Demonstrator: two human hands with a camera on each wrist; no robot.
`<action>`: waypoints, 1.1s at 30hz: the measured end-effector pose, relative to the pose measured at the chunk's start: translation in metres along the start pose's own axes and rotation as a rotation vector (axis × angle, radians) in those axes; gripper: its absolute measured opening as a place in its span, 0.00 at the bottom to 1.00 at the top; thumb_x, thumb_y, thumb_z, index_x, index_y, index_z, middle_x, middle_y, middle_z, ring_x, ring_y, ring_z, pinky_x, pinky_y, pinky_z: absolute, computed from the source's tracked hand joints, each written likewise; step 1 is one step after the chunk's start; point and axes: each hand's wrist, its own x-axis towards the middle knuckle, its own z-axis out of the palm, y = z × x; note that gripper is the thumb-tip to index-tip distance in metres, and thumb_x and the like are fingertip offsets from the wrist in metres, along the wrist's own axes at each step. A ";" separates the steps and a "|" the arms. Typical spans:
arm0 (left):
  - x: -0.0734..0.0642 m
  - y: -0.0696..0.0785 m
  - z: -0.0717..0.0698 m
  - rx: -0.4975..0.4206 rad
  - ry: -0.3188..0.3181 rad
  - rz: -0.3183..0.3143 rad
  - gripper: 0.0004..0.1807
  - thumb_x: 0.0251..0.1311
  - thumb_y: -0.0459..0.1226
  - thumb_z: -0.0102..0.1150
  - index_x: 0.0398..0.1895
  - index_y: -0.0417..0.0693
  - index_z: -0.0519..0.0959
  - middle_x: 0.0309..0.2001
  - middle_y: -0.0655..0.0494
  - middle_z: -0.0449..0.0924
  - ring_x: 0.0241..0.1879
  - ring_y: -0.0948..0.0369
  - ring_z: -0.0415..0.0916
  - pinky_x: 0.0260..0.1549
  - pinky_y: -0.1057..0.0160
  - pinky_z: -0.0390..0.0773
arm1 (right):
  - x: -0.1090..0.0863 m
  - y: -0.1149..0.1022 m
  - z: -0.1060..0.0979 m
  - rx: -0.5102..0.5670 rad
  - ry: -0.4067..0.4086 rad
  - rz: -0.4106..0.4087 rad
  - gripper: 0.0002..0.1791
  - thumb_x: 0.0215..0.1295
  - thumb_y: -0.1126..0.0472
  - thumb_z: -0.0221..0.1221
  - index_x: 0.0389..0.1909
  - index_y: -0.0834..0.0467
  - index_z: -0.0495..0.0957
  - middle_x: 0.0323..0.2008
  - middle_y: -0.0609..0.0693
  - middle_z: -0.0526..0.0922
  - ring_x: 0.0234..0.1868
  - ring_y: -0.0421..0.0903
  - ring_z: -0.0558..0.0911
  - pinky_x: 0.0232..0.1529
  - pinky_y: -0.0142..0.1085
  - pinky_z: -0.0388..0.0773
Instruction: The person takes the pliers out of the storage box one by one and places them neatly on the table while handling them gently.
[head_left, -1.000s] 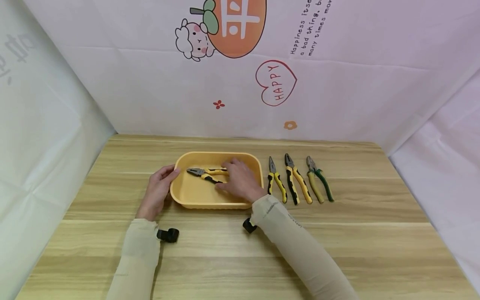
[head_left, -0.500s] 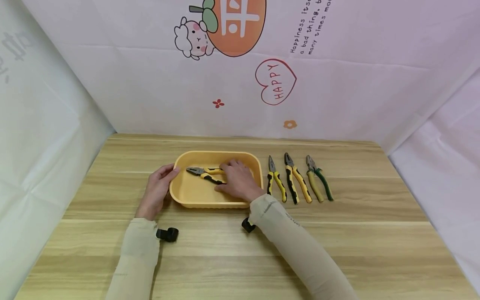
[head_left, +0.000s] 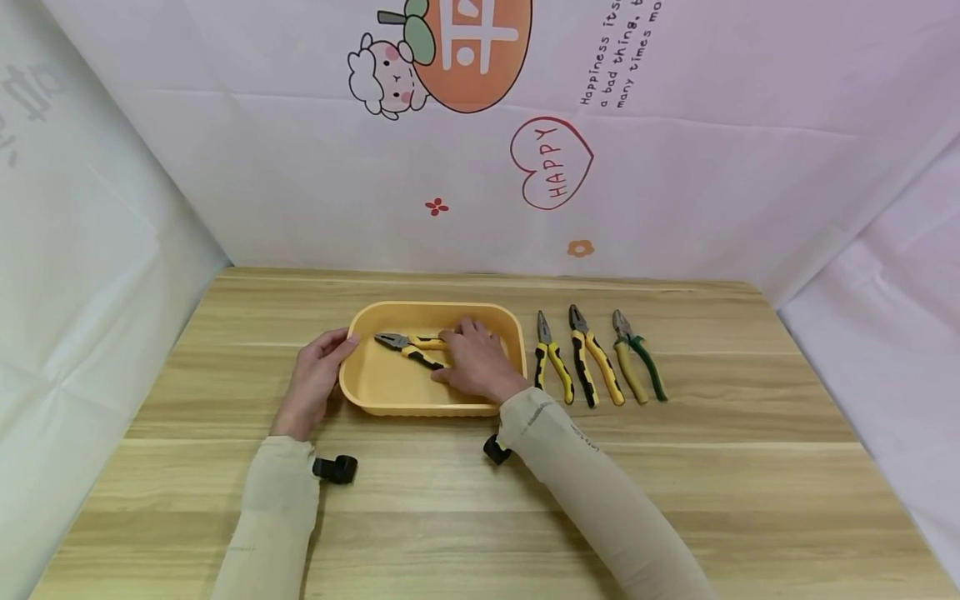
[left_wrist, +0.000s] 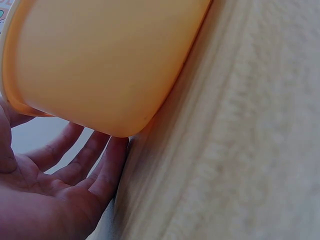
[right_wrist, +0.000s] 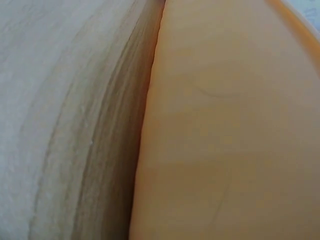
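A yellow plastic tub (head_left: pixel 397 398) stands on the wooden table. Inside it lies a pair of combination pliers (head_left: pixel 411 343) with yellow and black handles, its grey head pointing left. My right hand (head_left: pixel 478 358) reaches into the tub and grips the handle ends, thumb on the near side, fingers on the far side; the palm covers those ends. My left hand (head_left: pixel 317 375) holds the tub's left end, thumb at the rim. In the left wrist view, its fingers (left_wrist: pixel 92 155) lie against the outer wall. The right wrist view shows only the tub's outer side (right_wrist: pixel 225 125) and table.
Right of the tub, three tools lie in a row: yellow-black long-nose pliers (head_left: pixel 557 367), larger yellow-black pliers (head_left: pixel 585 358) and green-handled pliers (head_left: pixel 651 367). A white printed cloth (head_left: pixel 300 183) rises behind the table (head_left: pixel 420 517).
My right hand's fingers have settled around the handle ends, and the pliers have shifted very slightly. My left hand has stayed at the tub's left end.
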 end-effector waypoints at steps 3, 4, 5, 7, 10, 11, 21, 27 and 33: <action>0.000 0.000 0.000 -0.002 -0.001 -0.001 0.29 0.78 0.45 0.51 0.72 0.34 0.66 0.64 0.37 0.70 0.53 0.56 0.76 0.44 0.70 0.81 | -0.001 -0.001 0.000 0.001 -0.006 0.002 0.38 0.66 0.41 0.66 0.72 0.54 0.70 0.66 0.57 0.67 0.67 0.56 0.66 0.65 0.58 0.66; 0.000 0.000 0.000 -0.003 -0.002 -0.001 0.29 0.78 0.45 0.51 0.72 0.34 0.66 0.64 0.37 0.70 0.53 0.56 0.76 0.44 0.70 0.81 | -0.001 -0.001 -0.001 -0.001 -0.005 0.002 0.38 0.66 0.41 0.66 0.71 0.54 0.71 0.66 0.57 0.68 0.67 0.56 0.66 0.65 0.58 0.66; 0.000 0.000 0.000 -0.003 -0.002 -0.002 0.29 0.78 0.45 0.51 0.72 0.34 0.66 0.64 0.37 0.70 0.53 0.56 0.76 0.44 0.70 0.81 | -0.001 -0.001 -0.001 -0.004 -0.004 0.003 0.37 0.66 0.41 0.66 0.71 0.54 0.71 0.66 0.57 0.68 0.67 0.56 0.66 0.65 0.58 0.66; 0.000 0.000 0.000 -0.003 0.000 -0.004 0.29 0.78 0.45 0.51 0.72 0.35 0.66 0.64 0.37 0.70 0.53 0.56 0.76 0.44 0.70 0.81 | -0.002 -0.001 -0.001 -0.011 -0.003 0.002 0.37 0.66 0.41 0.66 0.71 0.54 0.71 0.65 0.57 0.68 0.66 0.55 0.67 0.65 0.58 0.67; 0.000 0.000 0.001 0.000 0.004 -0.006 0.29 0.78 0.45 0.51 0.72 0.35 0.67 0.64 0.37 0.70 0.54 0.56 0.76 0.44 0.70 0.80 | -0.002 -0.001 -0.002 -0.024 -0.002 -0.001 0.37 0.66 0.41 0.66 0.71 0.55 0.72 0.65 0.56 0.68 0.66 0.55 0.68 0.64 0.58 0.68; 0.000 0.000 0.001 0.001 0.005 -0.006 0.29 0.78 0.45 0.51 0.72 0.35 0.67 0.64 0.37 0.70 0.53 0.56 0.76 0.44 0.70 0.80 | -0.003 -0.002 -0.002 -0.028 -0.003 -0.003 0.37 0.66 0.41 0.66 0.70 0.55 0.72 0.65 0.56 0.69 0.65 0.55 0.68 0.63 0.58 0.69; -0.001 0.001 0.000 -0.006 0.001 -0.012 0.30 0.78 0.46 0.51 0.72 0.35 0.66 0.65 0.37 0.69 0.54 0.56 0.76 0.45 0.70 0.81 | -0.008 -0.003 -0.003 -0.065 0.009 -0.033 0.35 0.65 0.41 0.67 0.66 0.57 0.75 0.61 0.55 0.71 0.58 0.53 0.72 0.49 0.52 0.78; -0.001 0.000 -0.001 -0.014 -0.003 -0.009 0.30 0.77 0.45 0.51 0.72 0.35 0.66 0.65 0.36 0.69 0.53 0.56 0.76 0.45 0.69 0.81 | -0.008 -0.004 -0.004 -0.040 0.003 -0.024 0.35 0.65 0.42 0.68 0.66 0.58 0.76 0.62 0.57 0.72 0.60 0.55 0.72 0.52 0.54 0.78; 0.000 -0.001 0.000 -0.023 -0.005 0.006 0.29 0.77 0.45 0.51 0.71 0.33 0.67 0.64 0.36 0.70 0.53 0.56 0.77 0.45 0.69 0.81 | -0.010 -0.002 -0.006 0.011 0.010 -0.029 0.38 0.63 0.44 0.70 0.69 0.59 0.74 0.58 0.57 0.74 0.54 0.51 0.74 0.50 0.48 0.78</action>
